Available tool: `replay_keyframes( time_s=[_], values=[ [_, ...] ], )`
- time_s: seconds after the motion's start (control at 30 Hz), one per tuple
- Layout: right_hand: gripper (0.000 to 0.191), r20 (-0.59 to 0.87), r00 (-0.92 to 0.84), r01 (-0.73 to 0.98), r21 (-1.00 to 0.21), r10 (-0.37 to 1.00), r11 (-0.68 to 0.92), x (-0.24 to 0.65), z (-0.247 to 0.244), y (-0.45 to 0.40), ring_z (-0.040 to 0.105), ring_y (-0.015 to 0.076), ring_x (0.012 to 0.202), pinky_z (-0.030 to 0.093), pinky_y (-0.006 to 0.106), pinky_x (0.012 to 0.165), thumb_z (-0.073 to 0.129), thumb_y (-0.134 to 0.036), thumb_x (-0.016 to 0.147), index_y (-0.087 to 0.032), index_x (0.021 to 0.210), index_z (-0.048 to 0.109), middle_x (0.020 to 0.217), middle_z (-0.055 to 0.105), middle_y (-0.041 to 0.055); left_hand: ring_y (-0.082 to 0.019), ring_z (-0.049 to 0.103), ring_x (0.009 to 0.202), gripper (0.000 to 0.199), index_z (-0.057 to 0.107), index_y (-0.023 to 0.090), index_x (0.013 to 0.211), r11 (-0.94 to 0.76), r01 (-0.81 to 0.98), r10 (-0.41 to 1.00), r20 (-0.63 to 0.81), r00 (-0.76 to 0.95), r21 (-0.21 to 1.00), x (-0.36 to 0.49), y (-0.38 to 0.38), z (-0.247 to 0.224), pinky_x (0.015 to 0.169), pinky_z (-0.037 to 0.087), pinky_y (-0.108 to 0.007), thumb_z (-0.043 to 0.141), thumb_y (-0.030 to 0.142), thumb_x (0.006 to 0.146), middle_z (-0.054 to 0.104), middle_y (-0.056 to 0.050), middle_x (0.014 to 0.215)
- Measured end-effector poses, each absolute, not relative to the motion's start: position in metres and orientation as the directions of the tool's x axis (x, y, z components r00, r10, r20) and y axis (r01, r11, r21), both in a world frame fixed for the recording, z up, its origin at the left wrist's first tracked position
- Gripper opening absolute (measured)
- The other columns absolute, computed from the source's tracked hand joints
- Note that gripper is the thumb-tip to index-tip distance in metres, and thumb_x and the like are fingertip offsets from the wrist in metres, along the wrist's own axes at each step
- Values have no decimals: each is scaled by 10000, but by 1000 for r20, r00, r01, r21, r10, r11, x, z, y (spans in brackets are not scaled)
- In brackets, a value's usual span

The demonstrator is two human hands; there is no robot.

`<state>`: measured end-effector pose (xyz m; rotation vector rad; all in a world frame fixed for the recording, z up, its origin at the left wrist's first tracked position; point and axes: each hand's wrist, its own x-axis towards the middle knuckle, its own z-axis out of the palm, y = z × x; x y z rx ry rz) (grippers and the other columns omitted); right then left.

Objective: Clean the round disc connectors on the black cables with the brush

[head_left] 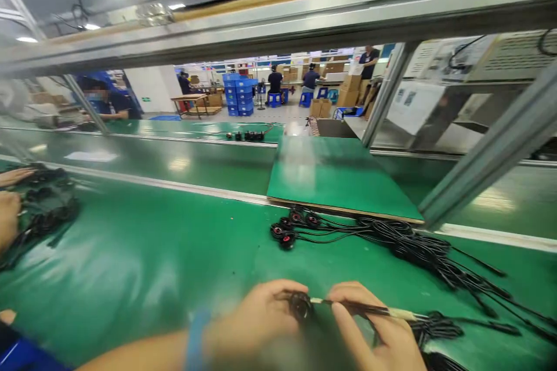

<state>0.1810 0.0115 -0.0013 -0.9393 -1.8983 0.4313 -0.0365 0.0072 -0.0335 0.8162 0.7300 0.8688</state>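
Note:
Near the front edge of the view, my left hand (265, 319) is closed on a small round black part (301, 305), with its fingers curled around the side. My right hand (376, 327) grips a thin dark pen-like tool (363, 308) with a pale band. The tool's light tip points left and reaches the round part; I cannot tell whether they touch. Beyond my hands lie several round black cable ends (287, 240) with red centres. Their black cables (404, 243) run right in a loose bundle. A coiled black cable (439, 327) lies beside my right hand.
The green work surface (174, 249) spans the bench, with a raised green board (331, 177) behind the cables. A metal post (491, 156) slants at the right. Another person's hands (8, 208) are at a pile of black cables (47, 203) on the left.

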Motion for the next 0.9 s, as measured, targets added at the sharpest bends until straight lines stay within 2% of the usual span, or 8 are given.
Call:
replay_keyframes(
  time_s=[0.23,0.37,0.47,0.67,0.9],
  values=[
    [79,431,-365,327,-770,825,547,169,-8,8,648,152,809,524,231,731,522,-227,948,-249,953,598,901,648,-2,-95,603,715,566,693,182,1121,408,-345,865,-237,443,845,-34,5,-25,723,487,-237,906,265,603,693,-47,922],
    [77,345,-385,285,-837,856,466,169,-18,8,643,163,842,515,253,769,519,-248,952,-249,940,596,917,649,0,-114,622,751,582,694,174,1134,430,-325,848,-252,467,842,-36,5,-24,751,487,-253,904,300,606,709,-64,946],
    [108,309,-398,316,-838,864,445,169,-22,11,639,173,855,500,271,798,502,-246,960,-246,937,608,911,657,4,-146,650,853,571,698,178,1140,436,-308,830,-246,501,846,-37,5,-21,821,480,-268,898,300,619,725,-76,1004],
    [99,351,-442,301,-809,825,505,170,-21,14,643,158,819,496,250,766,506,-230,951,-242,941,604,899,656,0,-213,660,985,544,689,179,1193,406,-228,792,-216,571,885,-38,5,-13,877,483,-298,845,328,694,729,-96,1078],
    [179,363,-361,406,-768,859,495,162,-21,12,644,155,716,496,242,701,492,-245,928,-234,813,629,774,677,-16,-269,634,1089,550,665,180,1236,355,-257,794,-145,591,899,-38,4,-14,947,472,-369,820,343,734,699,-121,1193]
  ],
)
